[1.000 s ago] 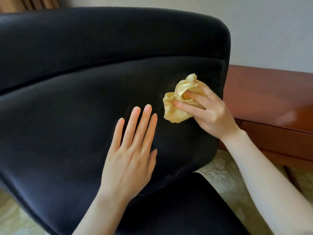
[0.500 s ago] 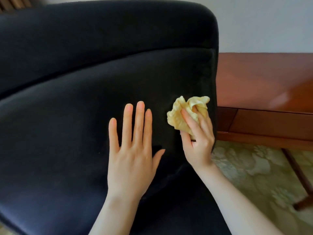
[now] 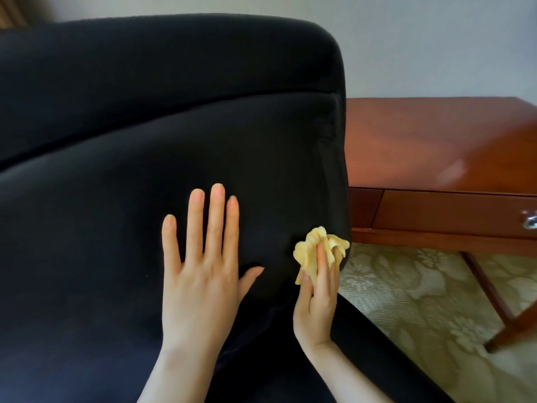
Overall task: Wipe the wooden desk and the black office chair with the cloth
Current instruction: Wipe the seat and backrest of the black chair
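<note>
cloth [image 3: 308, 248] | in right hand [image 3: 316, 303] grip, bulging above it | touching chair [image 3: 174, 126]

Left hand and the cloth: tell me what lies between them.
In the head view, only bare black chair upholstery lies between the left hand and the yellow cloth, which the right hand holds.

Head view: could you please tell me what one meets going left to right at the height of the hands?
Black office chair → left hand, flat on its back → yellow cloth, gripped by the right hand → wooden desk → metal drawer handle at the right edge.
</note>
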